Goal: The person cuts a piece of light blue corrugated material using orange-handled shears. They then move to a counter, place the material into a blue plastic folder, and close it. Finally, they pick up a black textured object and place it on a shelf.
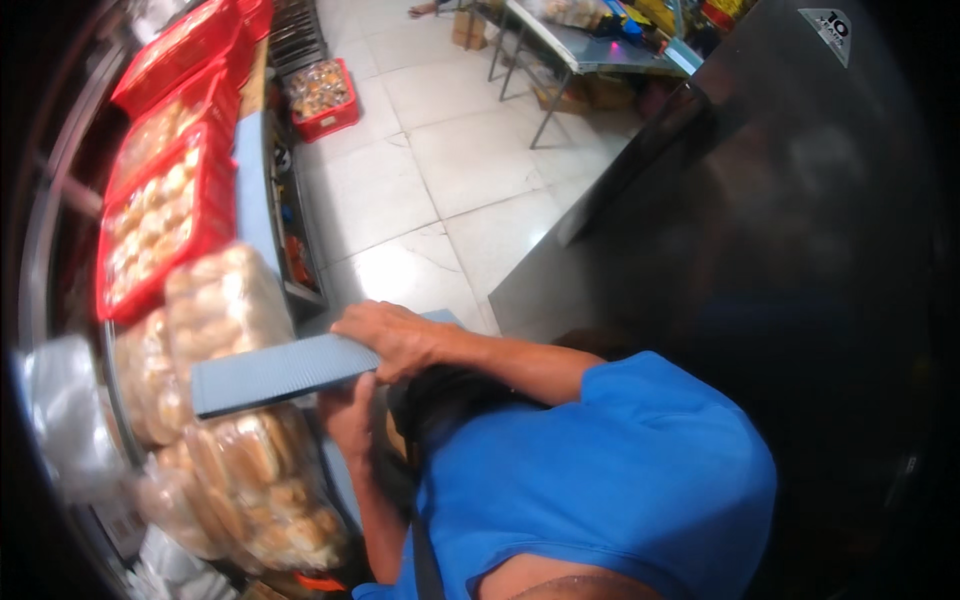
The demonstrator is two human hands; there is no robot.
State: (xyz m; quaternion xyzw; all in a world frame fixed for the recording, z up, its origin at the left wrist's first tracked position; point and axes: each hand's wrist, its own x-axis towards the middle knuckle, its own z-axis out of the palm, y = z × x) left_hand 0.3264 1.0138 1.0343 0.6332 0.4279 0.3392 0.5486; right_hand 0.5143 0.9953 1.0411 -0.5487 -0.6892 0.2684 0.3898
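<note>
Apparently, the right hand [385, 335] clasps the ribbed blue-grey board [285, 370], which juts over bagged bread buns [265, 470]; the left hand [346, 412] meets its near edge, finger closure unclear. Holding it level should avoid squashing the buns.

Left hand [347, 414]: fingers tucked under the blue-grey board [280, 372], out of my sight
Board's surface: covered where the right hand [395, 340] lies over it
Whitish plastic [72, 410]: a blur over at the far left
Floor crate [330, 122]: pieces inside too small for me to name
Table [592, 54]: cut off at the top edge
</note>
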